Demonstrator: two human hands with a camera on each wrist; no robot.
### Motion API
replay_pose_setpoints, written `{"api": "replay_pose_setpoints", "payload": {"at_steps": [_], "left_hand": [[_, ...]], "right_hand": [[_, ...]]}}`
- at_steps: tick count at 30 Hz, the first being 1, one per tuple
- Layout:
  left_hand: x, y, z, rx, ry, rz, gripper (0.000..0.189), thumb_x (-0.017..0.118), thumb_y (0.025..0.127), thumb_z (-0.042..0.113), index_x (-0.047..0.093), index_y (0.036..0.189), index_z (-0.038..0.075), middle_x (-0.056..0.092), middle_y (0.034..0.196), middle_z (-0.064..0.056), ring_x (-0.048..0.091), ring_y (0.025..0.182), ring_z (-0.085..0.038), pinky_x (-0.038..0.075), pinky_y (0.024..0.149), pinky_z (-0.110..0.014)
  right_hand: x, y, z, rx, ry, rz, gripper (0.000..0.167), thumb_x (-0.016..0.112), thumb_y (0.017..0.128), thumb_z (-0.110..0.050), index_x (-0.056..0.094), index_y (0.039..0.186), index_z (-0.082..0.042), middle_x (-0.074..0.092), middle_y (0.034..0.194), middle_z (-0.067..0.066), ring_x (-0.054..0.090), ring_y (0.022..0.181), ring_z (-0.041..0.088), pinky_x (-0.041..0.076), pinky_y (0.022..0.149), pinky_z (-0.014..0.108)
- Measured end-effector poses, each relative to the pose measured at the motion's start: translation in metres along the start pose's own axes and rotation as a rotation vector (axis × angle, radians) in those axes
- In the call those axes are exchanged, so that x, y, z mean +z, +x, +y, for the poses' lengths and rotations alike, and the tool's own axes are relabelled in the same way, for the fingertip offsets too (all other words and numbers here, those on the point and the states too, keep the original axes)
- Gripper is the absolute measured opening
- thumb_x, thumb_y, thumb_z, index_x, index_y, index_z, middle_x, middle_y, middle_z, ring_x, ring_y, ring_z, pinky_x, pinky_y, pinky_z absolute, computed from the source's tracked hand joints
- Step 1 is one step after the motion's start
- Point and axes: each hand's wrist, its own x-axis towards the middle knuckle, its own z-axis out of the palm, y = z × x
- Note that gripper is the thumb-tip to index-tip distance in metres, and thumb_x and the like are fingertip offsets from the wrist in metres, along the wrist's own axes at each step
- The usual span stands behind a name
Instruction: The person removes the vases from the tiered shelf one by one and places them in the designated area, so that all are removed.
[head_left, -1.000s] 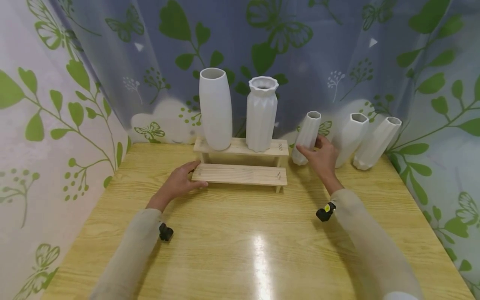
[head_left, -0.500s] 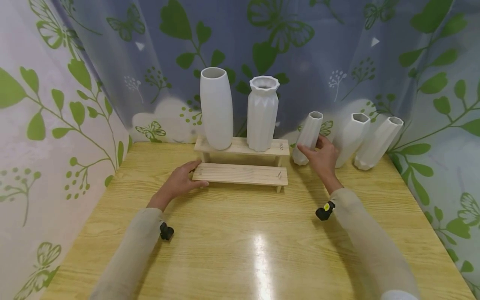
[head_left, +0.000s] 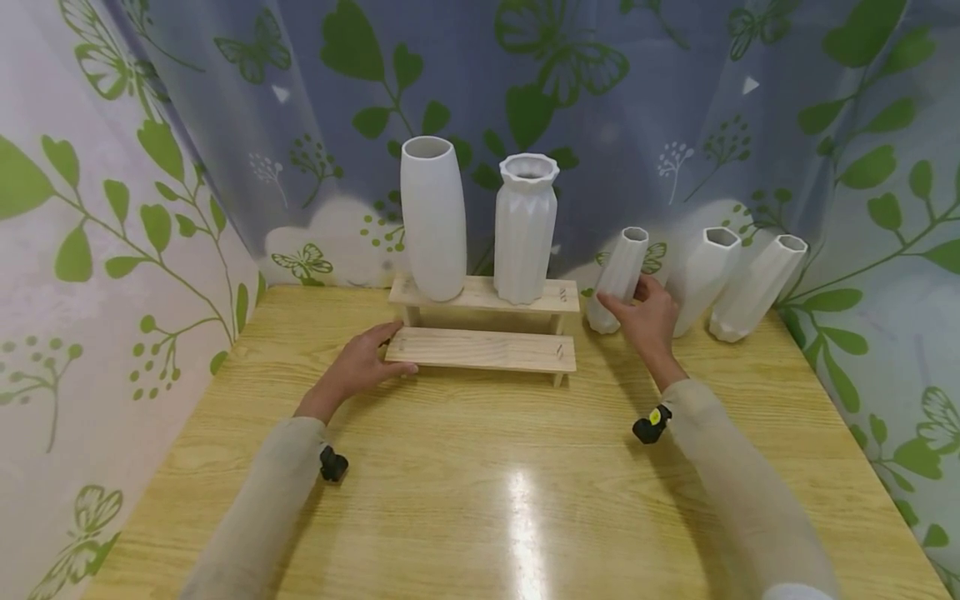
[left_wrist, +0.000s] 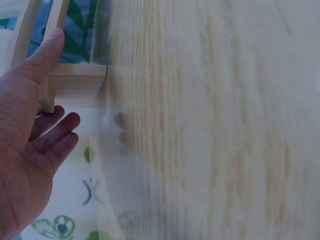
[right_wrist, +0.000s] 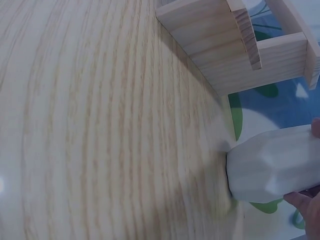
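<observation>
In the head view my right hand [head_left: 647, 321] grips a slim white fluted vase [head_left: 622, 258] that stands right of the wooden stand, thumb on its front and fingers on its far side. The right wrist view shows the vase's base [right_wrist: 265, 170] at the tabletop, with only the fingertips [right_wrist: 301, 201] in frame. My left hand [head_left: 363, 358] holds the left end of the two-step wooden stand [head_left: 480, 348], thumb along the lower board's front edge and fingers at its back corner. A tall smooth white vase [head_left: 432, 221] and a ruffled-rim white vase [head_left: 524, 233] stand on the upper step.
To the right of the gripped vase stand a white vase with a five-sided mouth [head_left: 703, 279] and a faceted white vase [head_left: 756, 287]. The wood-grain table [head_left: 450, 483] meets a leaf-and-butterfly patterned curtain [head_left: 330, 192] at the back. Wrist cameras sit on both sleeves.
Both hands keep their places on the stand and the slim vase. The slim vase's mouth has shifted slightly to the right; the other vases stay where they were.
</observation>
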Motion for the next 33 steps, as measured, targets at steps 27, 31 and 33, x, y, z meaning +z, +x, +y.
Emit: {"api": "replay_pose_setpoints", "payload": {"at_steps": [27,31,33], "left_hand": [[0.0,-0.001,0.002,-0.026,0.0,-0.017,0.101,0.075,0.087,0.057,0.029,0.161,0.006,0.033,0.163,-0.02,0.043,0.142,-0.042,0.043,0.11,-0.059],[0.0,-0.001,0.002,-0.023,0.007,-0.015,0.101,0.075,0.088,0.058,0.03,0.161,0.005,0.034,0.163,-0.021,0.043,0.142,-0.042,0.043,0.11,-0.059],[0.0,-0.001,0.002,-0.021,0.006,-0.013,0.101,0.075,0.088,0.057,0.03,0.161,0.005,0.034,0.162,-0.021,0.044,0.141,-0.042,0.043,0.109,-0.059]], "right_hand": [[-0.011,-0.014,0.005,0.007,-0.048,-0.056,0.073,0.083,0.087,-0.041,0.055,0.147,-0.009,0.062,0.139,0.017,0.061,0.123,0.037,0.053,0.098,0.054],[-0.017,-0.018,0.001,0.038,-0.073,-0.064,0.078,0.082,0.088,-0.044,0.052,0.149,-0.006,0.058,0.144,0.018,0.059,0.127,0.039,0.052,0.101,0.053],[-0.021,-0.02,-0.001,0.039,-0.086,-0.066,0.078,0.082,0.087,-0.044,0.052,0.148,-0.004,0.057,0.145,0.019,0.06,0.127,0.039,0.052,0.101,0.052]]}}
